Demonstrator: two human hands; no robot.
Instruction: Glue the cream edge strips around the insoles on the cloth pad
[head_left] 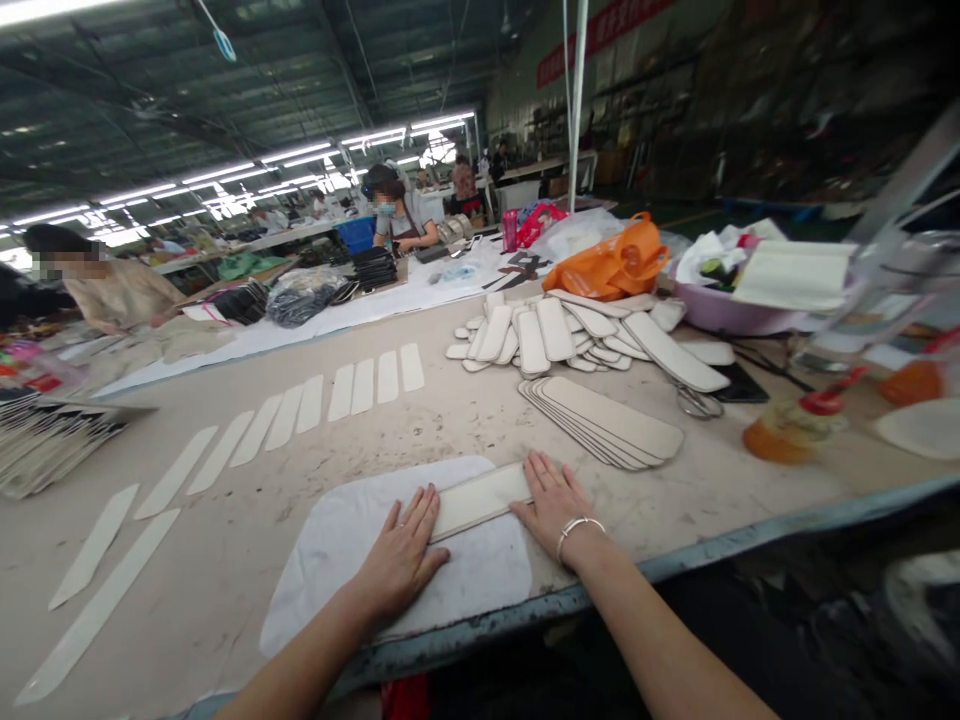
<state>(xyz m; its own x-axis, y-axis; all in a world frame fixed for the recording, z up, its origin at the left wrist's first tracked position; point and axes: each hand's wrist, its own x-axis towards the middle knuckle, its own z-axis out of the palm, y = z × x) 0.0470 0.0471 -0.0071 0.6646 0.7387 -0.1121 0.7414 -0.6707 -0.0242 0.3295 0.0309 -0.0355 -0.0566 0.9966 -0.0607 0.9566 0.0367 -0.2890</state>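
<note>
Strip (480, 502) — cream, flat — lies mostly over the white cloth (322, 560) in front of me, btwn my hands. My L hand (405, 548) is flat at its left end, fingers nearly together w/ thumb out; my R hand (556, 505) covers its right end, fingers slightly spread, thumb out too. Fanned pieces (607, 420) lie just past my R hand — pale strips (281, 418) in a row off to the L, orange bag (607, 265) farther back.
</note>
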